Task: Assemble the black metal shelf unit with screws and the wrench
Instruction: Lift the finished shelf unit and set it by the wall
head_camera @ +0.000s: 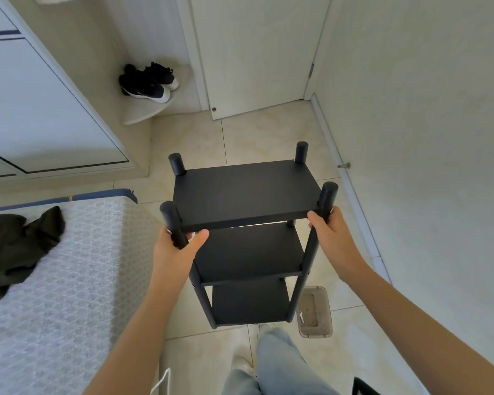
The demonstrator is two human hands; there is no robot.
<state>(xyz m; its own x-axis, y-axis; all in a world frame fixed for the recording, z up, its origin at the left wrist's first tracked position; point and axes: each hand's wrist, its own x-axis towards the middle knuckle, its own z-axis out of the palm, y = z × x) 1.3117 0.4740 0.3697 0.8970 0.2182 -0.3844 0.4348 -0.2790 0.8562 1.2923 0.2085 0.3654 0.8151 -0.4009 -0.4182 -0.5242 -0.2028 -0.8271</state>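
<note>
Both forearms [143,323] are reaching forward from below. The left hand [175,248] is wrapping around the near-left post of the black shelf unit [246,195], and the right hand [330,233] is gripping the near-right post, just under the top board. I am judging that this two-sided hold is keeping the unit upright and balanced over the tiled floor [268,132], with three boards already fitted. A clear plastic box [314,333] is lying beside its foot, a mattress [83,280] at the left, black shoes [149,81] far behind. No readable writing is showing.
</note>
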